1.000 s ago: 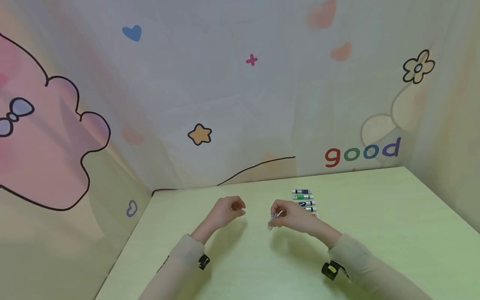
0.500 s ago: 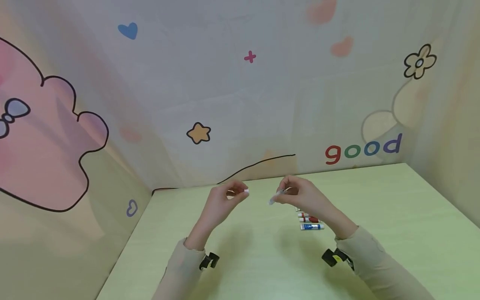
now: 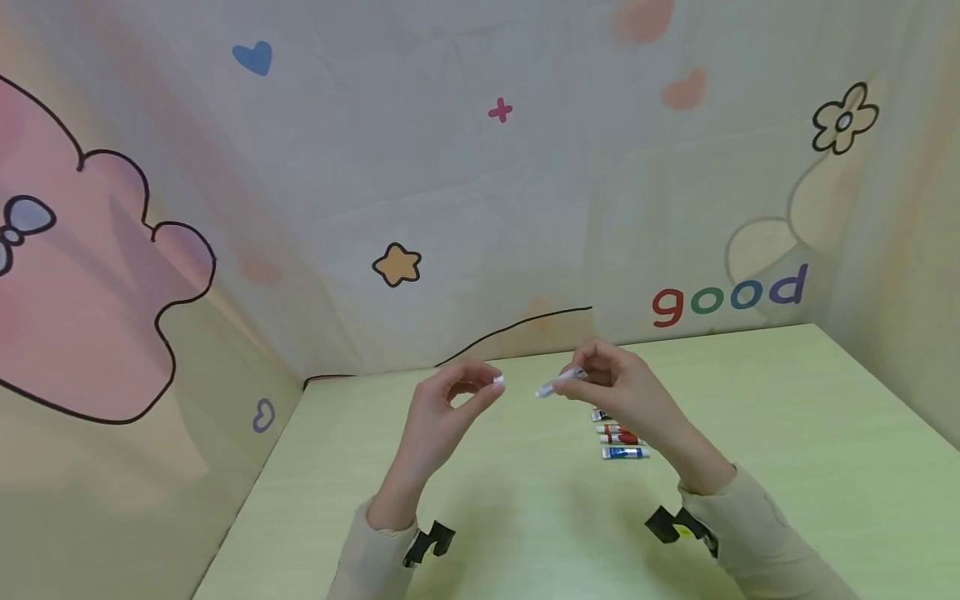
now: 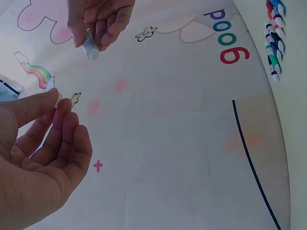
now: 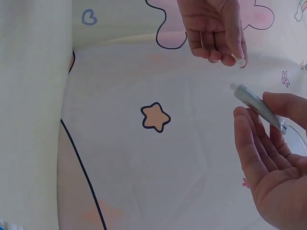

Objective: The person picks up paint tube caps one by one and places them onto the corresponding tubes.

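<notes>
Between thumb and fingertips my left hand [image 3: 442,417] pinches a small white cap [image 3: 498,379]. The cap [image 5: 240,62] also shows at the fingertips in the right wrist view. My right hand [image 3: 630,392] holds a small pale paint tube [image 3: 561,382], its narrow nozzle end pointing left toward the cap. In the right wrist view the tube [image 5: 256,104] lies between thumb and fingers, and its nozzle is bare. Cap and tube are apart, with a short gap between the two hands. Both hands are raised above the table.
On the pale green table [image 3: 525,500], several paint tubes lie in a column; a blue tube [image 3: 626,453] is nearest, a red tube [image 3: 621,438] just behind. The right hand hides part of the column. A printed cloth backdrop [image 3: 465,208] stands behind and at the sides.
Both hands have risen from low over the table. The tube has turned from pointing down to pointing left, and the hands stay apart. More of the near tubes in the column now show.
</notes>
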The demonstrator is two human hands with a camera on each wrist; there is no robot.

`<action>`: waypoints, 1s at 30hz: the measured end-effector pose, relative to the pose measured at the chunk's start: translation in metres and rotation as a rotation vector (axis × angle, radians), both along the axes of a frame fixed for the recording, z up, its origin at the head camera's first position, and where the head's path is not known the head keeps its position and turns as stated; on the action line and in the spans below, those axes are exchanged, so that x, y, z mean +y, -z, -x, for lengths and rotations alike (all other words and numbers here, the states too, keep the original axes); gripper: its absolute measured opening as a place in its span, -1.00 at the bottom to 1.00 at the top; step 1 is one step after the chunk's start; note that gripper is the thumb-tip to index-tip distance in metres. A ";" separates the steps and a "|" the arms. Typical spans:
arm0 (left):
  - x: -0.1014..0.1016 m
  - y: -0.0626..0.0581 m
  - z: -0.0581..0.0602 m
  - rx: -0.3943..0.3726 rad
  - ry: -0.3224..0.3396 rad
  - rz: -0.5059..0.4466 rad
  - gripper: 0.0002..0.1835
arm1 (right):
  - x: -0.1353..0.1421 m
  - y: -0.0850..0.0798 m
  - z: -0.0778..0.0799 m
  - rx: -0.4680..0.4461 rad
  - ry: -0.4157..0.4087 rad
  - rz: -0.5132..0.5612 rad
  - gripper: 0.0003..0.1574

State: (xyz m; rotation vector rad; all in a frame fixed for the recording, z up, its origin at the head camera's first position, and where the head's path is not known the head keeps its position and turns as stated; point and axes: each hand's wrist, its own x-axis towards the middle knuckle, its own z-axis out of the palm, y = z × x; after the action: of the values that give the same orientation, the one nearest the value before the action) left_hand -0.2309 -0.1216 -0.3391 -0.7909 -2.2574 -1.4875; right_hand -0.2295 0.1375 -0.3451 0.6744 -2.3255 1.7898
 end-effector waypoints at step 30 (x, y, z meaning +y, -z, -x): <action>0.022 0.003 -0.025 -0.093 0.090 -0.092 -0.87 | -0.010 -0.007 -0.023 -0.029 -0.106 0.238 -0.74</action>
State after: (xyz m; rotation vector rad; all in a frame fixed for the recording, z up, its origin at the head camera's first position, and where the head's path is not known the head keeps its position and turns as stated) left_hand -0.2056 -0.0993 -0.3418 -0.8223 -2.2272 -1.6886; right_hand -0.2061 0.1271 -0.3377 0.7492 -2.0804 2.0914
